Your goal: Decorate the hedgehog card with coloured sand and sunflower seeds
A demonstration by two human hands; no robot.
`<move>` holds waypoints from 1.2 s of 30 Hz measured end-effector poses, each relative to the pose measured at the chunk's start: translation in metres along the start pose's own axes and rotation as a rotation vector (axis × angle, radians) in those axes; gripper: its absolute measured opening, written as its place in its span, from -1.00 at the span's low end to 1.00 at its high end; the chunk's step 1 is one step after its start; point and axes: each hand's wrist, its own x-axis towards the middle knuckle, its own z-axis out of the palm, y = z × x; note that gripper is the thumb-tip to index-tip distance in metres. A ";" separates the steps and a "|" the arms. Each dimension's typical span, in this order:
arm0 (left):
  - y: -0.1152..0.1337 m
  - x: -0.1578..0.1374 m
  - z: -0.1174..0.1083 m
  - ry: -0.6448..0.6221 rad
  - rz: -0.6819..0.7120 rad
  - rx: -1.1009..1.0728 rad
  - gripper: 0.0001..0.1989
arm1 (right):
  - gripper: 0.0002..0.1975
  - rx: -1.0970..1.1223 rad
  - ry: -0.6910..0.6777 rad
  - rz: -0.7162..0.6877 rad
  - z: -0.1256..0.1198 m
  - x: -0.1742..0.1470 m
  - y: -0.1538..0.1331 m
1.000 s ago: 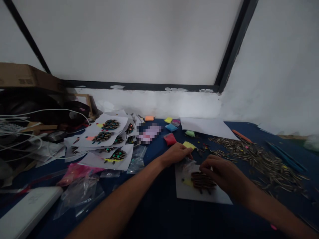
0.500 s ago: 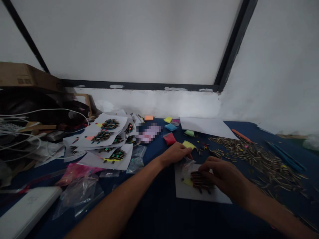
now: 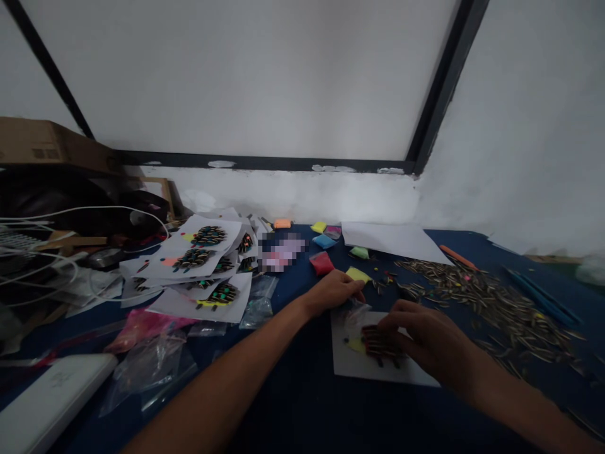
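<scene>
My left hand is closed beside a yellow clay packet, above a crumpled clear plastic bag; what its fingers hold, if anything, is hidden. My right hand has its fingers pressed together over a hedgehog picture on a white paper sheet. That hedgehog has a yellow face and a back of striped seeds set in dark red. Whether a seed is in the right fingertips is too dark to see.
Striped seeds lie spread on the right near blue tweezers and an orange tool. Red and blue clay packets sit behind my left hand. Stacked hedgehog sheets, plastic bags and a white box occupy the left.
My right hand has shifted very slightly over the hedgehog picture, its fingers still together. My left hand and the paper stay where they were.
</scene>
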 end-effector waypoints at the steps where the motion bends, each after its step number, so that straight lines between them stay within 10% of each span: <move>1: 0.000 0.000 0.000 0.003 0.000 -0.002 -0.57 | -0.71 0.003 0.002 0.001 -0.001 0.000 -0.001; 23: 0.032 -0.011 0.010 0.128 0.101 -0.116 -0.54 | -0.70 0.460 0.184 0.132 -0.009 0.006 -0.025; 30: 0.045 -0.023 -0.001 -0.226 0.075 -0.371 -0.79 | -0.78 0.565 0.378 0.238 -0.018 0.007 -0.015; 36: 0.041 -0.020 0.003 -0.165 0.127 -0.470 -0.86 | -0.79 0.602 0.494 0.205 -0.016 0.005 -0.014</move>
